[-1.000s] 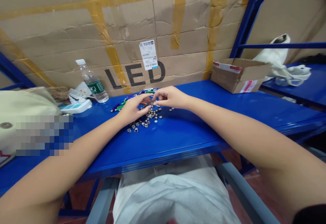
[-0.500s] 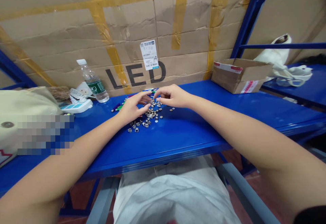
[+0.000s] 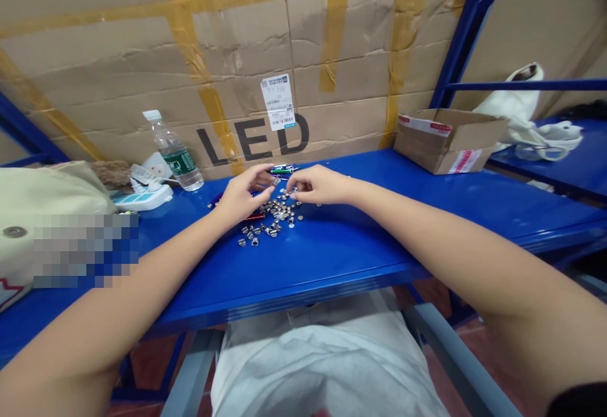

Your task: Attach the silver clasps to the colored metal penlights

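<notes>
My left hand (image 3: pixel 244 192) is over the left side of a pile of small silvery metal pieces (image 3: pixel 281 210), with its fingers curled. A small shiny piece (image 3: pixel 275 181) shows at its fingertips, too small to name surely. Across from it, my right hand (image 3: pixel 320 184) bends down, thumb and fingertips close together at the pile's upper right edge. Whatever lies between those fingers is hidden. A red tube-like piece (image 3: pixel 255 217) lies under my left hand. Behind the hands are several thin coloured pen-like sticks (image 3: pixel 284 170), partly covered by the left hand.
On the blue table (image 3: pixel 303 265), a water bottle (image 3: pixel 176 154) and a white power strip (image 3: pixel 145 198) stand at the back left, beside a cream bag (image 3: pixel 52 195). An open cardboard box (image 3: pixel 427 145) sits at the right. A large taped carton (image 3: pixel 351 107) forms the back.
My left hand has drawn slightly back and left, uncovering more of the red piece. My right hand has moved a little lower and nearer, its fingers more bent.
</notes>
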`<state>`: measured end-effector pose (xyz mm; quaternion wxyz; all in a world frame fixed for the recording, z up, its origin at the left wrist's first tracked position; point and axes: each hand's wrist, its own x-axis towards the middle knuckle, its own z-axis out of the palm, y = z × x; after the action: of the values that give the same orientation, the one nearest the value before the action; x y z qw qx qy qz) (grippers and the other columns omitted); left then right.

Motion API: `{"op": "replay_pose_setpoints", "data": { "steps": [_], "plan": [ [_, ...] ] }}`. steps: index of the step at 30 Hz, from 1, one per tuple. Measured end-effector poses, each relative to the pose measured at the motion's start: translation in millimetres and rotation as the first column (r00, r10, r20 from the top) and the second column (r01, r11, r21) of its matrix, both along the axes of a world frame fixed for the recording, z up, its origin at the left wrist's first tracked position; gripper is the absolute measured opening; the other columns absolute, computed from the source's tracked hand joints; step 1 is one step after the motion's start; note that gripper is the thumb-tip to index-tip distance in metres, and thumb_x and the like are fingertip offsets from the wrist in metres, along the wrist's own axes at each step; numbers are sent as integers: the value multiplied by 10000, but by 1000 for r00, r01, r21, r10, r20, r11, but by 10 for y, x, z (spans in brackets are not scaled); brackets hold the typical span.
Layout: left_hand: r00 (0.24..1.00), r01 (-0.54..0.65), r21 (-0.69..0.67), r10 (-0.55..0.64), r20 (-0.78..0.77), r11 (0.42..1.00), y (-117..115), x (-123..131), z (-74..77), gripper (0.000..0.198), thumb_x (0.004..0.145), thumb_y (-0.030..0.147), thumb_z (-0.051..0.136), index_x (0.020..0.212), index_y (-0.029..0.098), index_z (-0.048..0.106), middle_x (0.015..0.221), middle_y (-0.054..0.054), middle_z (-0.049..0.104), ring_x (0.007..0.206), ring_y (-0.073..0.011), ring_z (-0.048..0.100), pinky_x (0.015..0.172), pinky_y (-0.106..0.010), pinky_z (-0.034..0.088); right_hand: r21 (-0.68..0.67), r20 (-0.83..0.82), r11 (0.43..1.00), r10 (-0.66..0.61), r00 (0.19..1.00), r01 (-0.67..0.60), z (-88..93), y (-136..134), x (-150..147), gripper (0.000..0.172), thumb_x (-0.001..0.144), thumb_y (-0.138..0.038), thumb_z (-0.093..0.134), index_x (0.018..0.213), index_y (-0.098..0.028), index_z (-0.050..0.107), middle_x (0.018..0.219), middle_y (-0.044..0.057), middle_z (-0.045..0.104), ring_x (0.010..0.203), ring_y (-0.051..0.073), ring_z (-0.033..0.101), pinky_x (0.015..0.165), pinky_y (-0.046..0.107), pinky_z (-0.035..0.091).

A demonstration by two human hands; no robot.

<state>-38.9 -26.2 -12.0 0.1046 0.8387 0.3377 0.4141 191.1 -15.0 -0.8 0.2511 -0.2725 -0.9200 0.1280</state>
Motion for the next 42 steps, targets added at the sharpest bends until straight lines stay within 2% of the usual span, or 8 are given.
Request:
{"op": "replay_pose_setpoints", "data": {
  "steps": [5, 10, 14, 19, 25, 28, 33, 42],
  "plan": [
    [1000, -6, -31, 6, -26, 1000, 8, -18, 1, 484, 788, 206, 614, 1257, 143, 510, 1018, -94, 697, 894, -180, 688, 805, -315, 588, -79, 173, 993, 99, 980, -86, -13, -64, -44, 188, 768, -292, 633, 883, -166, 712, 726, 6, 633, 648, 117, 523, 612, 246, 376],
    [999, 23, -10, -23, -49, 1000, -1, -10, -3, 472, 803, 227, 605, 1259, 136, 519, 1026, -101, 694, 909, -183, 683, 811, -314, 584, -56, 205, 988, 155, 966, -146, -13, -138, -123, 160, 731, -188, 638, 870, -166, 713, 783, 17, 659, 707, 127, 551, 654, 239, 411],
    [998, 31, -10, -32, -48, 999, -6, -3, -2, 469, 803, 233, 611, 1255, 136, 528, 1020, -100, 697, 907, -183, 683, 820, -321, 582, -19, 244, 989, 147, 959, -147, -6, -146, -112, 226, 724, -90, 563, 868, -171, 718, 856, 25, 697, 758, 132, 573, 714, 248, 421],
    [997, 28, -4, -28, -69, 1000, -4, -7, 0, 466, 808, 244, 610, 1258, 149, 534, 1015, -94, 702, 893, -184, 686, 812, -329, 584, -31, 246, 988, 155, 957, -152, 4, -168, -106, 170, 756, -195, 619, 884, -176, 730, 840, 32, 692, 747, 141, 570, 701, 256, 422],
    [997, 34, 4, -34, -71, 999, 12, -9, -18, 452, 807, 249, 611, 1241, 146, 540, 1027, -88, 704, 885, -177, 690, 806, -302, 584, 86, 117, 994, 55, 992, -66, -19, -146, -243, 166, 794, -183, 596, 887, -140, 726, 844, 58, 693, 704, 129, 561, 660, 245, 390],
    [997, 40, -1, -40, -69, 999, 18, -8, -25, 444, 804, 246, 610, 1231, 145, 544, 1017, -82, 709, 872, -176, 693, 796, -301, 587, 105, 126, 994, 18, 992, -31, -43, -141, -325, 158, 785, -204, 608, 854, -144, 737, 805, 58, 693, 669, 130, 554, 630, 247, 373],
    [996, 50, 10, -50, -70, 999, 28, -18, -26, 438, 809, 238, 605, 1230, 134, 544, 1030, -95, 704, 898, -181, 689, 805, -307, 587, 100, 199, 995, -23, 980, 3, -86, -147, -393, 170, 761, -150, 601, 844, -161, 748, 805, 55, 709, 678, 139, 561, 637, 254, 371],
    [997, 44, 9, -43, -63, 999, 23, -18, -19, 450, 811, 257, 609, 1243, 144, 548, 1033, -96, 703, 901, -184, 688, 799, -312, 587, 24, 158, 998, -59, 986, 56, -143, -48, -334, 131, 780, -115, 576, 798, -138, 704, 803, 54, 702, 684, 127, 566, 652, 241, 388]
  ]
}}
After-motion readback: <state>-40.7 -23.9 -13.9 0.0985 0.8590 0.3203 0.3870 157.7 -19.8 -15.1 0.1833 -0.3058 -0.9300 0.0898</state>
